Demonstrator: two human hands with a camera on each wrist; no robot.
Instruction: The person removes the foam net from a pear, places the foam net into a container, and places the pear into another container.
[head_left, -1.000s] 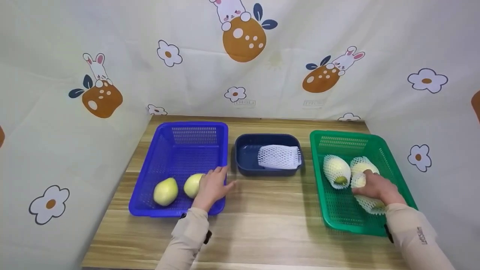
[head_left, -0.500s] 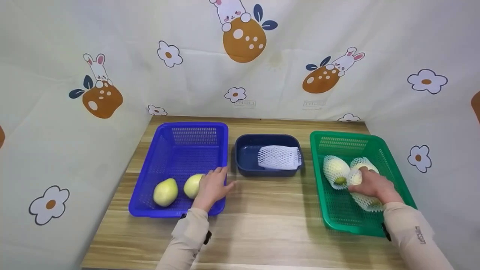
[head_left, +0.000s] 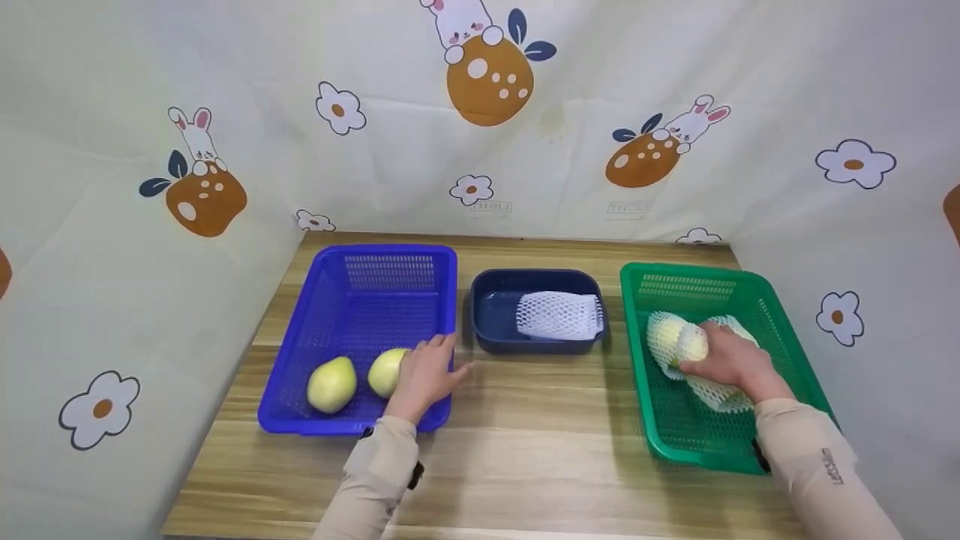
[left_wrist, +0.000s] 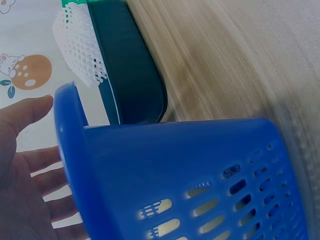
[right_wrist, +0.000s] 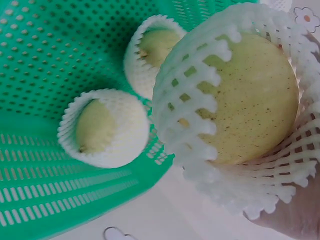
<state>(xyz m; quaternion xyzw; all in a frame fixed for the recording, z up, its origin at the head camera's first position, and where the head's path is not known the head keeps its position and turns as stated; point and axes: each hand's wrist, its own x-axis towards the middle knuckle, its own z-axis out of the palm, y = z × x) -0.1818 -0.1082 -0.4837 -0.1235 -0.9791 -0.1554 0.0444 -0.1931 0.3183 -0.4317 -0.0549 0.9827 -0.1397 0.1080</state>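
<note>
My right hand grips a pale yellow-green pear wrapped in a white foam net sleeve, inside the outline of the green basket. In the right wrist view, two more sleeved pears, one lower and one upper, lie in that basket beyond it. My left hand has its fingers extended over the right rim of the blue basket. Directly beside those fingers is a bare pear, partly hidden by the hand; another bare pear lies to its left.
Between the baskets, toward the back, stands a dark blue tub with white foam net sleeves in it. All three containers stand on a wood-grain table, enclosed by a printed curtain.
My right hand has moved left and slightly back with the sleeved pear, which now overlaps the left pear in the head view. The left hand has stayed in place.
</note>
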